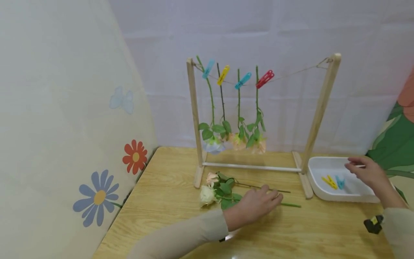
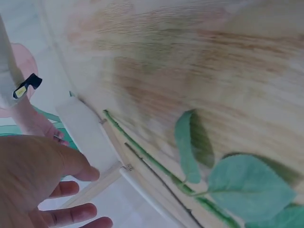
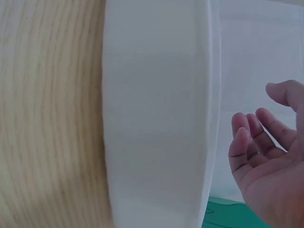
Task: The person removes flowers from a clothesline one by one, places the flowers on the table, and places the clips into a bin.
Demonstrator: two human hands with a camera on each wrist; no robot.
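My left hand point(image 1: 255, 207) is over the stems of two roses lying on the table, its fingers loosely spread and holding nothing. A white rose point(image 1: 207, 196) has a thick green stem point(image 1: 291, 205); behind it a pale pink rose point(image 1: 211, 178) has a thin dark stem point(image 1: 281, 191). Both stems run past the fingers in the left wrist view, beside green leaves point(image 2: 251, 187). Above the white tray point(image 1: 330, 196), my right hand point(image 1: 367, 172) has its fingers relaxed and nothing between them. A yellow clothespin point(image 1: 329, 182) and a blue clothespin point(image 1: 340, 182) lie in the tray, left of that hand.
A wooden frame point(image 1: 318, 111) with a white crossbar point(image 1: 252, 167) stands behind the loose roses. From its string point(image 1: 294, 73) several roses hang upside down, clipped by blue, yellow and red clothespins point(image 1: 265, 79). A flower-printed wall point(image 1: 100, 196) borders the table on the left.
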